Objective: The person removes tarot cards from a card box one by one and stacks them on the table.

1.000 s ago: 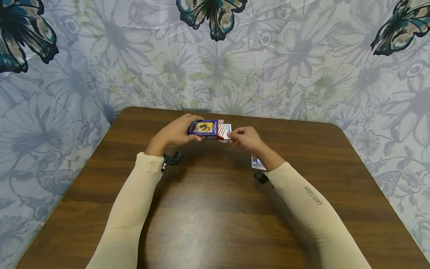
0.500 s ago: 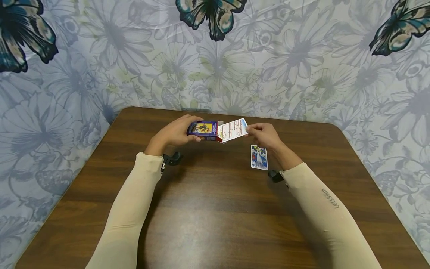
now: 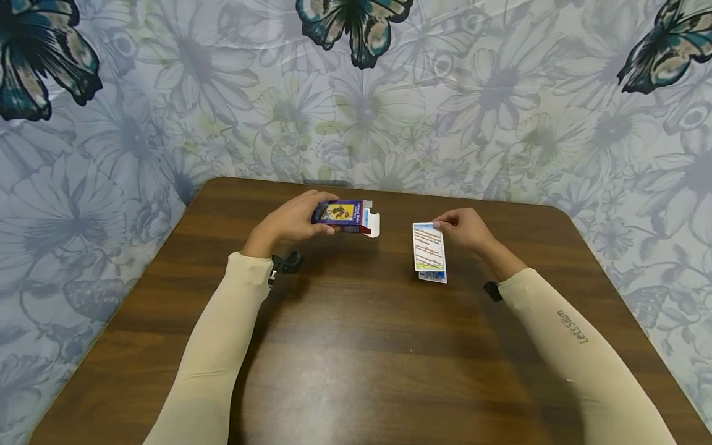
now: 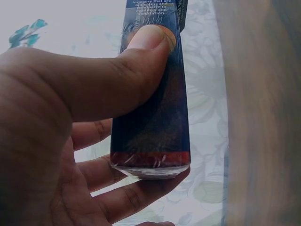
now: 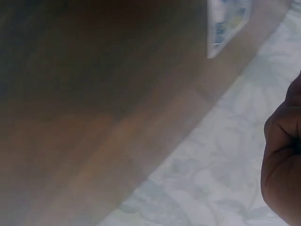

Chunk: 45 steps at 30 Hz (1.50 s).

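Observation:
My left hand (image 3: 297, 217) grips a dark blue card box (image 3: 340, 214) with a yellow picture panel. The box's right end has its white flap folded out, and something pale shows inside. In the left wrist view the thumb presses the narrow side of the box (image 4: 150, 127), with fingers behind it. At its upper right corner, my right hand (image 3: 466, 230) pinches a tall card (image 3: 429, 248) with slanted brown sticks on white. Below that card's lower edge peeks a blue picture card (image 3: 432, 276), mostly hidden by it. Whether the two cards touch, I cannot tell.
A brown wooden table (image 3: 345, 346) lies under both hands. Behind it hangs a pale flowered cloth (image 3: 478, 136) with dark butterflies, meeting the table's far edge.
My right hand has drawn the stick-patterned card out of the box, carried it right, and turned it upright over the blue picture card. The left hand has stayed with the box.

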Available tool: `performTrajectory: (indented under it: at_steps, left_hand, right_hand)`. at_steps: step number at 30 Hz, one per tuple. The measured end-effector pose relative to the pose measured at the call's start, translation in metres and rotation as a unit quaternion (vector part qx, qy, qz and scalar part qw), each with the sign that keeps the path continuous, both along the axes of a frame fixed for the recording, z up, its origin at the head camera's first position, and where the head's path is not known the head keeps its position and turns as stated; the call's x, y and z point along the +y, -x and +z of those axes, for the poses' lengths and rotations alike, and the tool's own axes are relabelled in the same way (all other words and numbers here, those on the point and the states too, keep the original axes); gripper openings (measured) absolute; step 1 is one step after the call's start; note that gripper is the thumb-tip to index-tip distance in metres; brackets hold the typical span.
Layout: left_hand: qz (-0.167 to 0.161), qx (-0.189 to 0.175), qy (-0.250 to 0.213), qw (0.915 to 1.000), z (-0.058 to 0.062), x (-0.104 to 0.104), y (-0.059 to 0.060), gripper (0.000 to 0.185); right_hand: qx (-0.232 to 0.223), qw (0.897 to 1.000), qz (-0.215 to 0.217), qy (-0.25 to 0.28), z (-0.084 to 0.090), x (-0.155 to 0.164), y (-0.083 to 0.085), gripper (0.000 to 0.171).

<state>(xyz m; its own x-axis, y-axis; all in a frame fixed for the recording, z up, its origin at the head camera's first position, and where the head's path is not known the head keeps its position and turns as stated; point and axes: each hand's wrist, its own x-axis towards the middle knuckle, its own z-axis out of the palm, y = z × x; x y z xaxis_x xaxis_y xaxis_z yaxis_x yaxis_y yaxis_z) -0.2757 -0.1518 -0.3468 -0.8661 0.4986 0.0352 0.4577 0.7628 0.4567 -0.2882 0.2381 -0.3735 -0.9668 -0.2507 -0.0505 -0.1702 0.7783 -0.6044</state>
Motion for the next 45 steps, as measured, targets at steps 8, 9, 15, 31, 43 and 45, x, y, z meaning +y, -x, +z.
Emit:
performTrajectory:
  at_steps: [8, 9, 15, 31, 43, 45]
  left_hand:
    - [-0.002, 0.0, 0.0, 1.0, -0.001, 0.0, 0.002, 0.07]
    - [-0.001, -0.001, 0.0, 1.0, -0.002, 0.0, 0.002, 0.07]
    - [-0.002, -0.003, 0.001, 1.0, -0.004, 0.0, 0.003, 0.07]
    - [0.0, 0.0, 0.006, 1.0, -0.002, 0.0, 0.001, 0.07]
    - [-0.008, 0.003, -0.003, 1.0, 0.002, 0.007, -0.003, 0.071]
    - [-0.01, 0.002, -0.003, 0.9999, 0.002, 0.008, -0.003, 0.071]
  right_hand:
    - [-0.022, 0.997, -0.016, -0.065, -0.025, 0.011, 0.004, 0.025]
    - [-0.023, 0.997, -0.02, -0.077, -0.028, 0.011, 0.005, 0.024]
    - [-0.001, 0.989, -0.022, -0.143, -0.039, 0.008, 0.003, 0.019]
    - [0.08, 0.994, 0.0, 0.067, -0.003, -0.051, -0.002, 0.032]
    - [-0.103, 0.977, 0.018, 0.185, 0.015, -0.118, -0.014, 0.035]
    - [-0.104, 0.978, 0.012, 0.179, 0.012, -0.122, -0.013, 0.033]
